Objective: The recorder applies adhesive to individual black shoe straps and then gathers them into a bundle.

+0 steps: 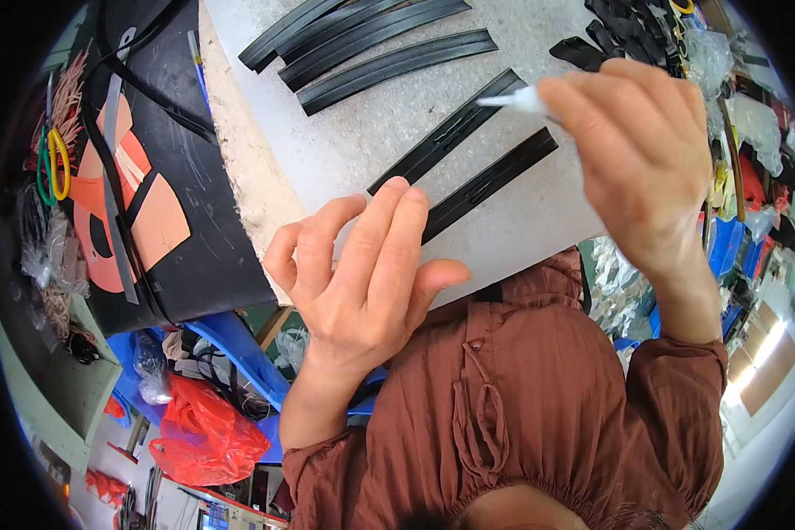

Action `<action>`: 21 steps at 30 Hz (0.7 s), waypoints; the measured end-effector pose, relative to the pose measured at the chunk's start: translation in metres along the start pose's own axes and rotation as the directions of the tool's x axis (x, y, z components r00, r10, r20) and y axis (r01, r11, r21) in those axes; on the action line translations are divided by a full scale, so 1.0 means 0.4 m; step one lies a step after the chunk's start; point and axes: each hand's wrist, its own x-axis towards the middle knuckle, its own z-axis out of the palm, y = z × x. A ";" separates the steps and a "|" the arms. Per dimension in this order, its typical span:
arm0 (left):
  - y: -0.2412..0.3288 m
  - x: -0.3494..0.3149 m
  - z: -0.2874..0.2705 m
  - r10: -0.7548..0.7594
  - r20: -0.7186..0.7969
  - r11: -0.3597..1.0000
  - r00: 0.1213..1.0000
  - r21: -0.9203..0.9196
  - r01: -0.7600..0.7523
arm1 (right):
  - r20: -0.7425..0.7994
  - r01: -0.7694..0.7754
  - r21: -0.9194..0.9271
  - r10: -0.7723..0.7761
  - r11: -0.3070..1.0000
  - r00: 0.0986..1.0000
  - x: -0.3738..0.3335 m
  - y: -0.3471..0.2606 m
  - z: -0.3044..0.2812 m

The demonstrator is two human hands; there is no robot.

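Two narrow black strips on the pale desk point(539, 208), slanting side by side with a gap between: far strip point(433, 146) and near strip point(495, 183). Each has folded-looking long edges and a small slit-like detail midway; too dark to tell slit from fitting.

Left hand point(362, 274): fingers spread, nothing gripped. Two fingertips at the lower-left ends of the strips; cannot tell how firmly they press.

Right hand point(640, 150): closed around a white squeeze bottle point(528, 100), thin nozzle over the far strip's upper-right end. Hands well apart.

Handling, by judgement: strips light, bendy, leather-like; fairly stiff across the folded edges, likely to skid on the smooth desk if pushed from one end. Not fragile, though the middle detail looks the weak spot. Best hold: flat fingertips on the lower-left ends, or a pinch by the long edges, clear of the middle. Bottle probably light and soft-walled; grip the body, spare the nozzle.

Beyond lie more black strips point(397, 72), gently curved, some overlapping.
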 end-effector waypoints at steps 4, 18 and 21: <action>0.003 0.000 0.004 0.015 -0.045 0.999 0.999 -0.038 -0.017 | -0.025 -0.343 0.485 0.404 0.805 0.914 0.020 0.044 0.006; 0.046 -0.027 -0.012 -0.270 -0.055 0.947 0.961 -0.196 0.255 | -0.014 -0.523 0.416 0.581 0.744 0.814 0.045 0.121 0.040; 0.060 -0.019 -0.006 -0.289 -0.018 0.943 0.957 -0.175 0.282 | 0.070 -0.163 0.351 0.148 0.922 0.986 -0.048 0.064 0.016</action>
